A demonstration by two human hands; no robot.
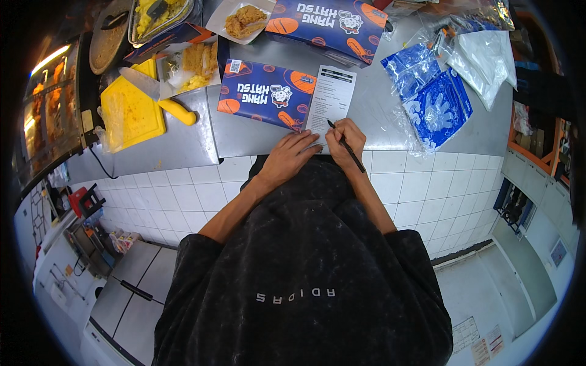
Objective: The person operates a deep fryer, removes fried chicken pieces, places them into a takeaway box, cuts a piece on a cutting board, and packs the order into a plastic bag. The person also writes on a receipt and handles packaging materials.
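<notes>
My right hand (349, 141) grips a slim black pen (351, 151), its tip at the printed paper slip (332, 94). Flat beside it, my left hand (290, 153) rests with fingers spread over the slip's lower left edge and the near edge of a blue and orange printed cardboard box (265, 94). The slip bears lines of writing and lies against the box's right side, on the steel counter (375, 105). A larger closed box (327, 27) of the same print sits behind.
At left, a yellow-handled knife (178, 111) lies across a yellow cutting board (132, 110). Fried food fills an open box (190, 68) and a paper tray (245, 22). Blue plastic packets (432, 105) and white plastic bags (483, 59) lie at right. A lit display case (50, 105) borders the far left.
</notes>
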